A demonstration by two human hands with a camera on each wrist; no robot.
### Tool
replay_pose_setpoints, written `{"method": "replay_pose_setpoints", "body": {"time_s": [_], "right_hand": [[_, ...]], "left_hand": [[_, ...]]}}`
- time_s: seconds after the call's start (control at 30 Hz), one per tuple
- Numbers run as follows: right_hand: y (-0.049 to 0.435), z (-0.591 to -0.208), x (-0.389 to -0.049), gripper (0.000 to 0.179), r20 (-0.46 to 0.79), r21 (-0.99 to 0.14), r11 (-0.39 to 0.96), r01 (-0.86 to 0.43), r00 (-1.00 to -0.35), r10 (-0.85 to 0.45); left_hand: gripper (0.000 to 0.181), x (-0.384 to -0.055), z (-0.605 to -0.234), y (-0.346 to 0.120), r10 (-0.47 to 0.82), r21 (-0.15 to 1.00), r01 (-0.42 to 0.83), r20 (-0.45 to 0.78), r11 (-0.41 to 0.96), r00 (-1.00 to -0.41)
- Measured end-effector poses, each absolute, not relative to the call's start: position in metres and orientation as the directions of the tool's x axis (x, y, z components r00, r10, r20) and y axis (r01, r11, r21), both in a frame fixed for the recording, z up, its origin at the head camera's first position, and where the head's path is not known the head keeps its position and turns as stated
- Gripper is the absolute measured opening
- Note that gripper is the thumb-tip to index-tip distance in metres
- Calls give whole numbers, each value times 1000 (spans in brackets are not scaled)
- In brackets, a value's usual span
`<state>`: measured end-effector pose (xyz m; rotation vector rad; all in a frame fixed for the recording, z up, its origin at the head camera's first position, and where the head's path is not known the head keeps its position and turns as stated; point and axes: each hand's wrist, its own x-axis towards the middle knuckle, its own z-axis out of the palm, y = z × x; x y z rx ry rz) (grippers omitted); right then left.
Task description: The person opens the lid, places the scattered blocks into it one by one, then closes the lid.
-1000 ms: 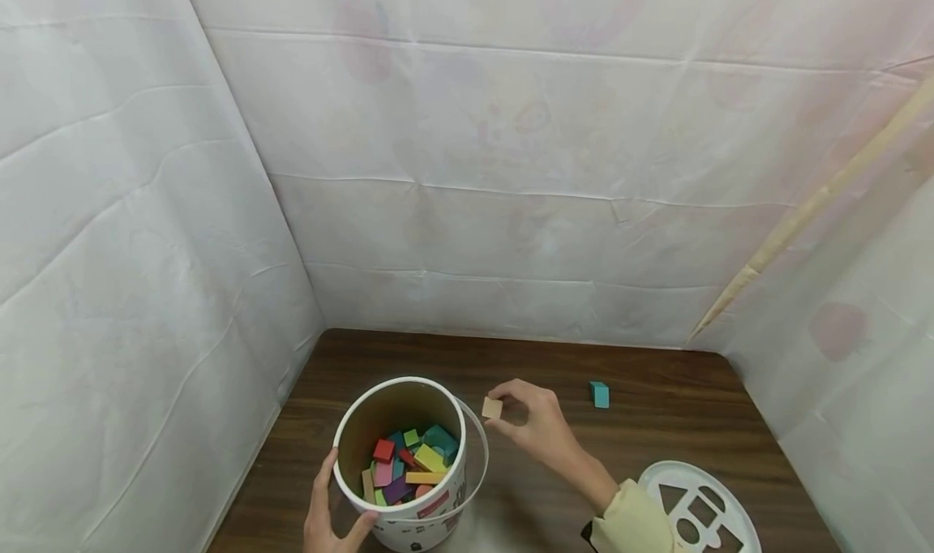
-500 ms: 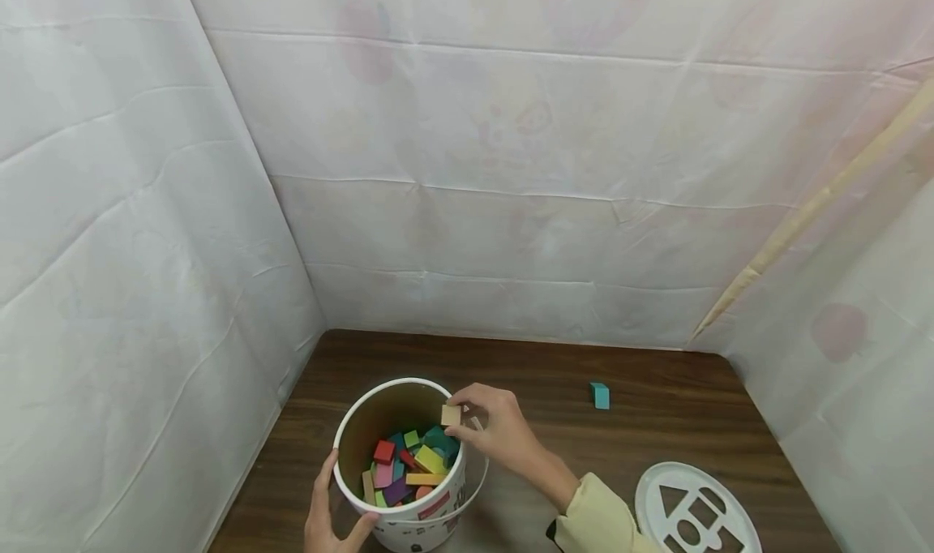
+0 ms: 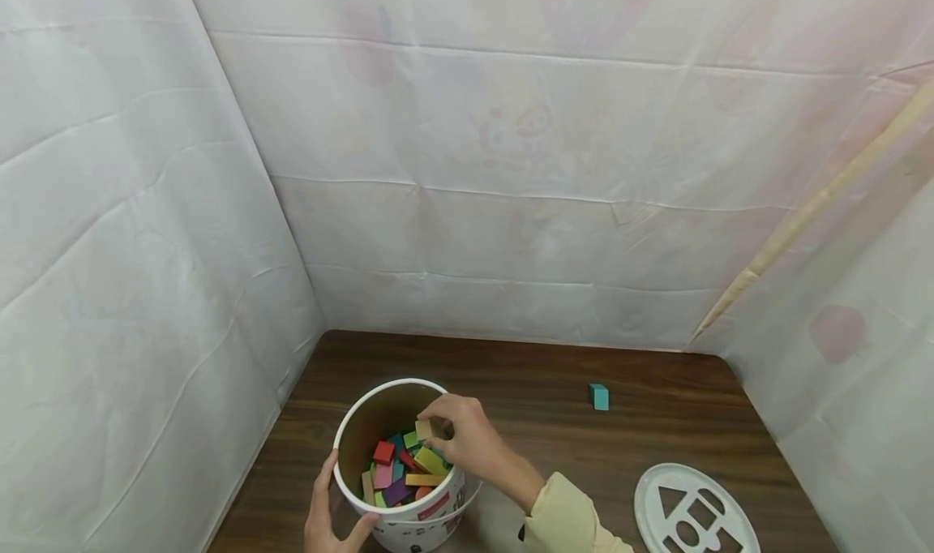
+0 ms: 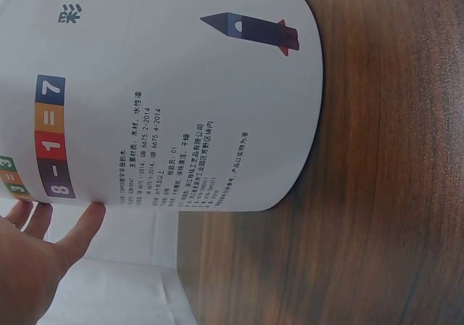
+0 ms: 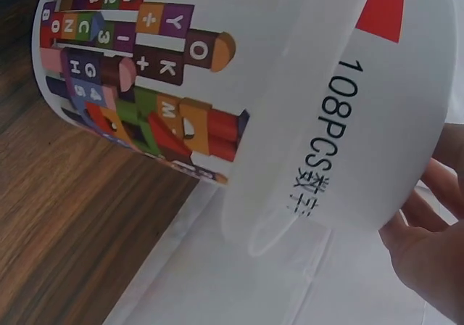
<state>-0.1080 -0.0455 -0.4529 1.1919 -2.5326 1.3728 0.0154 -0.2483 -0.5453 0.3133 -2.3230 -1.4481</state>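
Observation:
A white printed bucket [image 3: 430,529] stands on the table, holding several coloured toy blocks [image 3: 397,488]. My left hand [image 3: 330,516] grips its near left side, thumb at the rim and fingers along the wall. In the left wrist view, fingertips [image 4: 88,220] touch the bucket's printed side. Over the bucket's right rim reaches my right hand [image 3: 467,435], pinching a plain wooden block [image 3: 423,430] between thumb and fingers, inside the opening above the other blocks. The right wrist view shows part of my right hand [image 5: 435,231] beyond the bucket wall [image 5: 304,107]; the block is hidden there.
A teal block [image 3: 599,397] lies on the dark wooden table [image 3: 525,375] at the back right. At the front right is a white lid [image 3: 696,508] with shaped cut-outs. White sheeting [image 3: 511,212] walls the back and sides. The bucket's handle [image 5: 290,144] hangs down its side.
My right hand has moved left with the wooden block, from beside the bucket to over the rim and into its opening. My left hand and the bucket have stayed put.

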Motion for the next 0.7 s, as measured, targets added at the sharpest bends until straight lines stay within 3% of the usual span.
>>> {"method": "replay_pose_setpoints", "body": {"time_s": [0.3,0.7], "right_hand": [[-56,-453,-103,24,275,-646,430,-631,-718,-640],[-60,-457,-104,19,337,-587,418,-693,-679,-653]], "left_hand": [[98,16,-547,-247,-392,883,24,232,469,-890],[102,15,-549,-248,-396,864,47,277,501,-875]]}}
